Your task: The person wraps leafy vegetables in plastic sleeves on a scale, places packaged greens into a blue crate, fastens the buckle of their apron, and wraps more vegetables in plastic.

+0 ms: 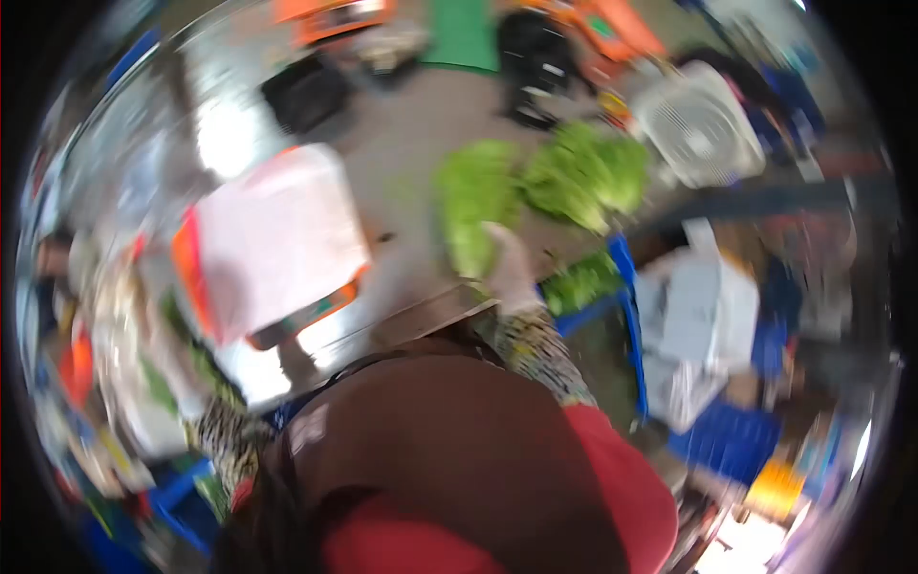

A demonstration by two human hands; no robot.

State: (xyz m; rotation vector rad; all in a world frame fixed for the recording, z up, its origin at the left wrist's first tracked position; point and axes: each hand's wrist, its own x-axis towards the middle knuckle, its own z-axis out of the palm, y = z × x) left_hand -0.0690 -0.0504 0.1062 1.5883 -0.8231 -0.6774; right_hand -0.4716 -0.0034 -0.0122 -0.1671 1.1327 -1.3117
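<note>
My right hand (512, 273), in a pale glove with a patterned sleeve cuff, is closed around the lower end of a green head of lettuce (475, 196) over the table's near edge. Just right of it, more leafy lettuce (585, 172) lies on the table. Out to the left, my left hand (186, 387) is smeared by motion, so its fingers do not show clearly. It is close to a pale plastic-wrapped bundle (124, 335) with some green in it. A scale (306, 320) with an orange body stands between my hands, a pinkish-white sheet (282, 234) covering its top.
Greens fill a blue crate (626, 316) below the table's right edge. At the back are a black container (306, 93), a green board (462, 33), a dark bag-like object (537, 62) and a white basket (698, 124). White boxes (703, 301) are stacked at right.
</note>
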